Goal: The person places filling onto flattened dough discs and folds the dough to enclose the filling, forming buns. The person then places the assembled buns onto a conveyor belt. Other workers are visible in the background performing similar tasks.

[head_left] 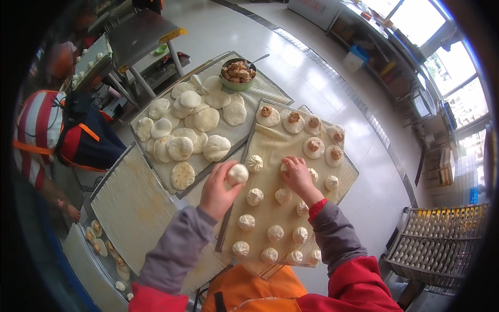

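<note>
My left hand (217, 191) is curled round a smooth, pale stuffed bun (238, 173), holding it near the left edge of a cloth-lined tray (262, 216). Over the middle of that tray, my right hand (298, 176) pinches another bun (284, 167), mostly hidden under the fingertips. Rows of pleated buns (246, 222) stand on the cloth around and below it. At the tray's far end lie several flat dough rounds (313, 147) topped with brown filling.
To the left, a second tray (244, 112) carries plain dough wrappers (207, 119) and a green bowl of filling (238, 73) with a spoon. A bare cloth-covered tray (127, 200) lies nearer. A person in stripes (39, 125) is at far left; a rack (442, 249) stands lower right.
</note>
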### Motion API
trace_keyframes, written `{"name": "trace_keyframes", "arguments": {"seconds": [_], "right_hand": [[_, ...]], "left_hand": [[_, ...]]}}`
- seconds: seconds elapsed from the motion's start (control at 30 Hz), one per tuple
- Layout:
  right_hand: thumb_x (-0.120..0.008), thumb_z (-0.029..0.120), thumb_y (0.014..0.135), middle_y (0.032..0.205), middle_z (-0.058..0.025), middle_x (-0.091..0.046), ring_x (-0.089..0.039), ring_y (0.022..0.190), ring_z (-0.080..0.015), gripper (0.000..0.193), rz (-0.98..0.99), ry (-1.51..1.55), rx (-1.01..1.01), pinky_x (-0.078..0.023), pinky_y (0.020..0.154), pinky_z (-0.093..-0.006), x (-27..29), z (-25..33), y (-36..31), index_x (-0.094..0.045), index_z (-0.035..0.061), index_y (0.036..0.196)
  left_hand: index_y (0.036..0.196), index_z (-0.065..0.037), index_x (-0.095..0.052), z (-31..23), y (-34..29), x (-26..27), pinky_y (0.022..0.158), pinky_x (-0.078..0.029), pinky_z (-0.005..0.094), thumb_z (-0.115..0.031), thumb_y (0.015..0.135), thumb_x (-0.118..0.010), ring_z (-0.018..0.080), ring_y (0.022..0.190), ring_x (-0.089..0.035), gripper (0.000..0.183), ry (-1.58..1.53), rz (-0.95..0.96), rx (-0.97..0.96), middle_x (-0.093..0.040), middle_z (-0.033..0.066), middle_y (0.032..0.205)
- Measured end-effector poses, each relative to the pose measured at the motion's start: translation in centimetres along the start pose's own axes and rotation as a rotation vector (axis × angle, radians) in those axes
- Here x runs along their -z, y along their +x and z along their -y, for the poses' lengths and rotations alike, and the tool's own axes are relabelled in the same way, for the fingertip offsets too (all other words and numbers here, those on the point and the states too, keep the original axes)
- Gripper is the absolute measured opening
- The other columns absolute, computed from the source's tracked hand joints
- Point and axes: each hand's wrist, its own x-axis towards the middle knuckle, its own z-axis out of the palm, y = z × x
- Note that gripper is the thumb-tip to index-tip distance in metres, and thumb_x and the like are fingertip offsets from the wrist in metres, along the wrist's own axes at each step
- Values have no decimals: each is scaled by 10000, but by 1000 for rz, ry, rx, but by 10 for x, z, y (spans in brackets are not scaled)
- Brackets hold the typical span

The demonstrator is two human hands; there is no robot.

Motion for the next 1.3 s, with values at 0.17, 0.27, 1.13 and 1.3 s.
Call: {"name": "trace_keyframes", "arguments": {"seconds": [0.17,0.27,1.13,1.3], "right_hand": [[-722,126,785,1262,-161,-588,-554,1139,-357,496,-58,165,63,-466,972,-431,23,-9,-2,-577,46,1252],[-682,82,824,1206,-155,-620,-567,1125,-350,397,-77,133,124,-471,954,-424,46,-20,18,-609,55,1213],[-717,199,736,781,-144,-681,-654,717,-286,196,231,-83,64,-517,657,-397,11,-66,278,-694,49,861],[-627,317,896,1046,-102,-639,-635,889,-221,339,318,332,-240,-542,653,-397,6,-97,275,-643,84,1142]], "left_hand": [[1234,-95,-544,35,108,-89,936,-467,421,-197,746,-804,336,1086,-570,563,272,65,-55,-615,107,1129],[1234,-106,-550,57,130,-117,956,-454,424,-272,763,-799,312,1117,-551,557,526,188,-50,-592,92,1170],[1114,-3,-617,33,-140,81,876,-489,282,24,946,-530,153,992,-621,192,-47,-377,574,-645,73,1075],[1079,-6,-621,30,-240,102,904,-475,289,-22,993,-486,139,977,-609,161,47,-582,818,-654,52,1030]]}}
